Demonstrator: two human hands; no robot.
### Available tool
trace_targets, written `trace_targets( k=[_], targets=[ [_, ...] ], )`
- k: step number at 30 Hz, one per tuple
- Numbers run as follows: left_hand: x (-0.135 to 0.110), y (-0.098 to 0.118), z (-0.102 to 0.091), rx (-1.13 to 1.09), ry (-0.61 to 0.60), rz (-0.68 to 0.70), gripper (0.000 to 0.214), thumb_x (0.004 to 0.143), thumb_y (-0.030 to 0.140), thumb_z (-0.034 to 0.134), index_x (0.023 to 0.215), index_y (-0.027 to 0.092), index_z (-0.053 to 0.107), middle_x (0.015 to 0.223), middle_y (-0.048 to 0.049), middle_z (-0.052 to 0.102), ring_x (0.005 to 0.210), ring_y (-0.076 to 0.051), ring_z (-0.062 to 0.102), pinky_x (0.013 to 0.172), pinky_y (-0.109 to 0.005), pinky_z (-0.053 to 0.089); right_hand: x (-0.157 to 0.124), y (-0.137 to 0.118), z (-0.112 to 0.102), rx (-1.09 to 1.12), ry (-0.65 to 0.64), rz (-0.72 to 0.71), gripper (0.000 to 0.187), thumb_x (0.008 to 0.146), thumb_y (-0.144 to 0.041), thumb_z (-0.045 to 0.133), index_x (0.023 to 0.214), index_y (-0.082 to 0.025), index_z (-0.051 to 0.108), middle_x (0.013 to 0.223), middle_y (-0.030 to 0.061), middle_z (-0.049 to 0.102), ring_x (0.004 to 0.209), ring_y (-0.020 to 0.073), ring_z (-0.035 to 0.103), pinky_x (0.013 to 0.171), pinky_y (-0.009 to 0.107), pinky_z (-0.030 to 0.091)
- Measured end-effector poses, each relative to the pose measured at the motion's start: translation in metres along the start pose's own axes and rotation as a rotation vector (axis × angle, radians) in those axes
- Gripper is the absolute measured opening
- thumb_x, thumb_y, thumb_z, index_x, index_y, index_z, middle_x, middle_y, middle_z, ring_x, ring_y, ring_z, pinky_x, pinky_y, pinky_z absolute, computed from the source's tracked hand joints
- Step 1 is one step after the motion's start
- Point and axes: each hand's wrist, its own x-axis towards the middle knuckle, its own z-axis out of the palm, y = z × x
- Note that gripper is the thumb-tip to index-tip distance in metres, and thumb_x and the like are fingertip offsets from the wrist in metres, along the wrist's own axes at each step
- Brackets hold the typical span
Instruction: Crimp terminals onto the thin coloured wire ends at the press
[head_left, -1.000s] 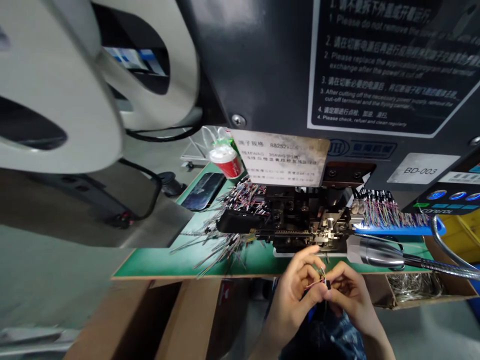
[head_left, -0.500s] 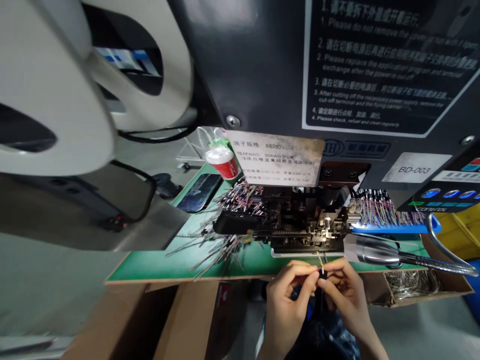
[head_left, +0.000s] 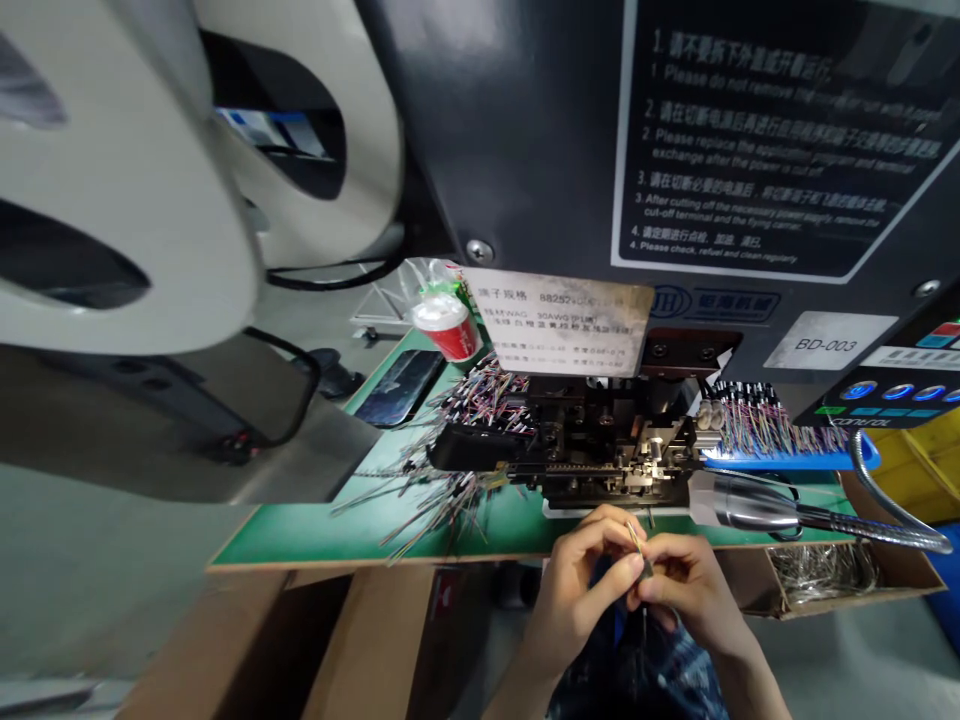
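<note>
My left hand (head_left: 589, 580) and my right hand (head_left: 686, 590) meet at the table's front edge, thumbs and fingertips pinched together. Between them is a thin cable (head_left: 634, 540), its fine light-coloured wires sticking up and a dark part mostly covered by my fingertips. Just beyond my hands stands a terminal crimping machine (head_left: 645, 475), its lit metal die area a short way from the wires. Neither hand touches the machine.
Piles of multicoloured wires (head_left: 487, 400) lie left of the machine, near a phone (head_left: 400, 387) and a red cup (head_left: 448, 330). On the right are a blue tray (head_left: 795, 462) of wires, a gooseneck lamp (head_left: 750, 502) and a cardboard box (head_left: 855, 600) holding scrap strips.
Both hands have come slightly down, and the left fingers have shifted over the cable. The dark part, plainer before, is now more covered, and the wires lean to the left.
</note>
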Motion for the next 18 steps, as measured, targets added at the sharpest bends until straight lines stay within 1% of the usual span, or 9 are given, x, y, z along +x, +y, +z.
trace_targets(
  k=[4,7,9,13,15,18],
  targets=[
    [0.002,0.009,0.006,-0.171,0.048,-0.164,0.017,0.081,0.029,0.083,0.071,0.019,0.075,0.084,-0.004,0.066,0.075,-0.018,0.057,0.07,-0.026,0.048,-0.001,-0.001,0.005,-0.084,0.048,-0.01,0.023,0.075,-0.042,0.096,0.086,-0.024,0.086,0.062,0.0005,0.077,0.034,0.0052,0.039,0.036,0.016,0.027],
    [0.002,0.011,0.011,-0.237,0.131,-0.212,0.014,0.076,0.025,0.082,0.068,0.018,0.074,0.081,-0.0031,0.065,0.071,-0.017,0.054,0.062,-0.023,0.044,-0.002,-0.005,0.01,-0.183,0.083,-0.02,0.027,0.077,-0.046,0.093,0.089,-0.023,0.086,0.063,0.0012,0.076,0.037,0.0075,0.041,0.038,0.019,0.029],
    [0.002,0.012,0.014,-0.252,0.19,-0.215,0.012,0.074,0.023,0.082,0.066,0.018,0.074,0.079,-0.003,0.065,0.072,-0.017,0.055,0.061,-0.023,0.045,-0.003,-0.005,0.013,-0.243,0.101,-0.052,0.027,0.08,-0.047,0.091,0.09,-0.022,0.086,0.063,0.0012,0.075,0.038,0.0082,0.042,0.039,0.021,0.03],
    [0.003,0.013,0.017,-0.254,0.289,-0.17,0.013,0.071,0.022,0.082,0.062,0.018,0.073,0.074,-0.0021,0.065,0.077,-0.019,0.059,0.07,-0.024,0.049,-0.006,0.001,0.015,-0.338,0.149,-0.132,0.022,0.086,-0.044,0.087,0.09,-0.023,0.086,0.058,-0.0025,0.065,0.041,0.0076,0.042,0.044,0.021,0.029],
    [0.004,0.015,0.018,-0.246,0.308,-0.141,0.015,0.072,0.023,0.084,0.062,0.018,0.073,0.072,-0.0017,0.064,0.077,-0.019,0.06,0.073,-0.025,0.05,-0.008,0.004,0.014,-0.376,0.163,-0.152,0.02,0.088,-0.043,0.086,0.093,-0.024,0.086,0.057,-0.0036,0.063,0.042,0.0075,0.042,0.045,0.021,0.03],
    [0.005,0.016,0.018,-0.223,0.322,-0.118,0.017,0.073,0.026,0.087,0.065,0.018,0.074,0.073,-0.0015,0.065,0.076,-0.018,0.059,0.071,-0.024,0.049,-0.009,0.004,0.014,-0.396,0.144,-0.137,0.016,0.088,-0.04,0.086,0.096,-0.026,0.086,0.06,-0.004,0.064,0.045,0.0075,0.043,0.046,0.021,0.031]
  ],
)
